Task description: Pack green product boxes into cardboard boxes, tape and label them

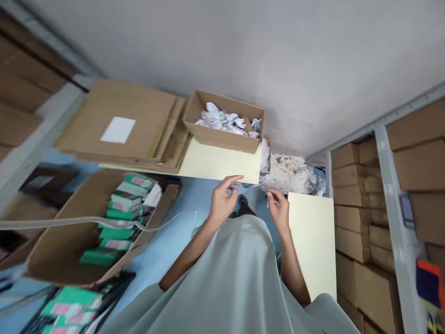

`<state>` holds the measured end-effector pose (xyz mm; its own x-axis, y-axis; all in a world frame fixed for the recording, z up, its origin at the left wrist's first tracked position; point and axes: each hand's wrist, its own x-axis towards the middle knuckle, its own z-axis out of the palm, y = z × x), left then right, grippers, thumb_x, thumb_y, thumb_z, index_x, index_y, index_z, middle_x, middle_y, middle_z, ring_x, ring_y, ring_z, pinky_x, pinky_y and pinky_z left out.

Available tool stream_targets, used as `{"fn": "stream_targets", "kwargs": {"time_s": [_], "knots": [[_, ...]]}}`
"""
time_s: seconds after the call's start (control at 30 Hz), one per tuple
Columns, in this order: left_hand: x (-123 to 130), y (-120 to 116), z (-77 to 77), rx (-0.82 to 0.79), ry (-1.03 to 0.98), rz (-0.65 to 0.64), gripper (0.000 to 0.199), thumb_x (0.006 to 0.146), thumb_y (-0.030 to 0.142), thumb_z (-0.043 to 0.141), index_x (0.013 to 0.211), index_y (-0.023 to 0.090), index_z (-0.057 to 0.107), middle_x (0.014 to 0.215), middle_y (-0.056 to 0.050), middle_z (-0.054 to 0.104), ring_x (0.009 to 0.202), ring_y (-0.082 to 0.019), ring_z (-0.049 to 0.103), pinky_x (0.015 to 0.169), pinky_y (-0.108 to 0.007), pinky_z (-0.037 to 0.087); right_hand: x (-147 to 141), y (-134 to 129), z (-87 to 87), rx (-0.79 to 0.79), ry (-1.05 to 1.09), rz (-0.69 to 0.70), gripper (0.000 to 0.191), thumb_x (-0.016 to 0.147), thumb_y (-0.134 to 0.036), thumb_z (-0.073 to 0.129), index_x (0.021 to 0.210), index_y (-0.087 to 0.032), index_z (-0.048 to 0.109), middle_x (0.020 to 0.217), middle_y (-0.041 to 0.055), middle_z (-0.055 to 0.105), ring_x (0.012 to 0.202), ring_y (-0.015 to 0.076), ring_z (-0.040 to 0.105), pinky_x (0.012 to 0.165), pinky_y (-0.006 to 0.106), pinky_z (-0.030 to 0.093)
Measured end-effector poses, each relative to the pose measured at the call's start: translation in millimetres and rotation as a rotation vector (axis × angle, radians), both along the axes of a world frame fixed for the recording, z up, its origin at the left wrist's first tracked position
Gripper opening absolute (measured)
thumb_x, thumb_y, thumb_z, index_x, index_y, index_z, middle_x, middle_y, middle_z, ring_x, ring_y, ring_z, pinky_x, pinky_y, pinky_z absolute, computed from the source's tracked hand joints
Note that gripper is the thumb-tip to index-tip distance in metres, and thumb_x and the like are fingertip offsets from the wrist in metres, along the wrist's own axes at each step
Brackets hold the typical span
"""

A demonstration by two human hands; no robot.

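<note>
My left hand (224, 199) is raised in front of my body, thumb and forefinger curved toward each other in a pinch. Whatever lies between those fingertips is too small to make out. Across from it, my right hand (279, 211) has its fingertips pinched at the end of a thin, see-through strip (257, 186). This strip is blurred and runs toward the left hand; whether it reaches the left fingers I cannot tell. Both hands are above the floor, near the front edge of a pale yellow tabletop (222, 162).
An open carton (225, 138) of crumpled paper and flattened cardboard (139, 116) lie on the tabletop. Shredded paper (290, 174) is heaped beyond my right hand. At left stands a carton (66, 222) with green-and-pink boxes (120, 213). A pale board (311, 241) and shelved cartons (351, 208) are at right.
</note>
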<state>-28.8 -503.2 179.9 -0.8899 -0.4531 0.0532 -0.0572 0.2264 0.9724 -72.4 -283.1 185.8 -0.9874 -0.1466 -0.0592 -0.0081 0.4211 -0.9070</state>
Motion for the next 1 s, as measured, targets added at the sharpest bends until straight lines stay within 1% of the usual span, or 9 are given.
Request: {"fn": "stream_targets", "kwargs": {"time_s": [0.13, 0.23, 0.33, 0.43, 0.57, 0.63, 0.73, 0.87, 1.0], "knots": [[10.1, -50.6, 8.6, -0.074, -0.037, 0.292, 0.045, 0.088, 0.018, 0.054, 0.122, 0.023, 0.083, 0.122, -0.007, 0.085, 0.101, -0.023, 0.082, 0.088, -0.037, 0.064, -64.7, -58.3, 0.4, -0.040, -0.018, 0.288, 0.040, 0.110, -0.056, 0.065, 0.115, -0.023, 0.086, 0.120, 0.0126, 0.089, 0.111, 0.0280, 0.084, 0.105, 0.043, 0.067], [25.4, -70.5, 7.9, -0.076, -0.102, 0.490, 0.045, 0.086, 0.019, 0.054, 0.120, 0.022, 0.083, 0.121, -0.008, 0.085, 0.101, -0.024, 0.082, 0.086, -0.036, 0.063, -97.0, -101.5, -1.0, -0.072, -0.024, 0.478, 0.038, 0.110, -0.054, 0.065, 0.117, -0.023, 0.086, 0.122, 0.0116, 0.089, 0.110, 0.0260, 0.085, 0.104, 0.041, 0.068], [42.9, -76.7, 1.9, -0.014, -0.158, 0.638, 0.047, 0.084, 0.018, 0.054, 0.121, 0.023, 0.083, 0.125, -0.008, 0.085, 0.102, -0.024, 0.083, 0.087, -0.037, 0.063, -112.4, -143.3, -9.3, -0.085, -0.056, 0.639, 0.037, 0.109, -0.054, 0.066, 0.116, -0.023, 0.085, 0.120, 0.0112, 0.089, 0.109, 0.0256, 0.085, 0.103, 0.041, 0.069], [61.8, -83.5, -4.1, 0.063, -0.164, 0.733, 0.048, 0.083, 0.019, 0.054, 0.120, 0.023, 0.084, 0.127, -0.008, 0.086, 0.099, -0.024, 0.083, 0.087, -0.038, 0.062, -111.0, -186.0, -15.9, -0.066, -0.086, 0.800, 0.035, 0.109, -0.052, 0.066, 0.116, -0.023, 0.084, 0.120, 0.0113, 0.089, 0.110, 0.0260, 0.086, 0.103, 0.042, 0.070], [93.8, -107.4, -9.1, 0.150, -0.142, 0.909, 0.049, 0.081, 0.021, 0.054, 0.119, 0.024, 0.084, 0.125, -0.007, 0.087, 0.097, -0.024, 0.082, 0.082, -0.037, 0.060, -86.3, -247.5, -14.6, -0.039, -0.090, 1.035, 0.033, 0.111, -0.051, 0.065, 0.118, -0.025, 0.084, 0.121, 0.0105, 0.089, 0.110, 0.0255, 0.086, 0.102, 0.041, 0.071], [113.8, -123.8, -11.9, 0.183, -0.111, 0.992, 0.050, 0.080, 0.021, 0.054, 0.121, 0.024, 0.083, 0.124, -0.007, 0.087, 0.096, -0.024, 0.081, 0.081, -0.037, 0.060, -65.4, -280.3, -13.6, -0.033, -0.079, 1.137, 0.033, 0.111, -0.051, 0.065, 0.119, -0.025, 0.084, 0.122, 0.0101, 0.089, 0.109, 0.0253, 0.086, 0.102, 0.041, 0.071], [149.4, -152.2, -19.2, 0.229, -0.055, 1.085, 0.051, 0.080, 0.022, 0.055, 0.122, 0.024, 0.083, 0.123, -0.008, 0.087, 0.092, -0.024, 0.080, 0.080, -0.037, 0.060, -26.1, -331.9, -16.2, -0.008, -0.052, 1.262, 0.033, 0.112, -0.052, 0.065, 0.120, -0.026, 0.084, 0.122, 0.0093, 0.089, 0.109, 0.0251, 0.086, 0.103, 0.041, 0.070], [209.0, -202.3, -34.7, 0.306, -0.004, 1.196, 0.050, 0.077, 0.024, 0.055, 0.118, 0.022, 0.084, 0.117, -0.008, 0.088, 0.086, -0.023, 0.078, 0.078, -0.037, 0.060, 33.1, -404.3, -23.7, 0.053, -0.026, 1.390, 0.034, 0.113, -0.054, 0.063, 0.118, -0.028, 0.084, 0.120, 0.0075, 0.090, 0.109, 0.0247, 0.086, 0.103, 0.040, 0.071], [276.8, -262.0, -51.8, 0.367, 0.037, 1.283, 0.049, 0.075, 0.023, 0.056, 0.116, 0.022, 0.083, 0.114, -0.007, 0.088, 0.080, -0.020, 0.075, 0.084, -0.038, 0.062, 91.2, -475.0, -31.2, 0.149, -0.011, 1.439, 0.035, 0.114, -0.056, 0.063, 0.119, -0.029, 0.084, 0.122, 0.0074, 0.090, 0.112, 0.0250, 0.086, 0.104, 0.040, 0.071]]}}
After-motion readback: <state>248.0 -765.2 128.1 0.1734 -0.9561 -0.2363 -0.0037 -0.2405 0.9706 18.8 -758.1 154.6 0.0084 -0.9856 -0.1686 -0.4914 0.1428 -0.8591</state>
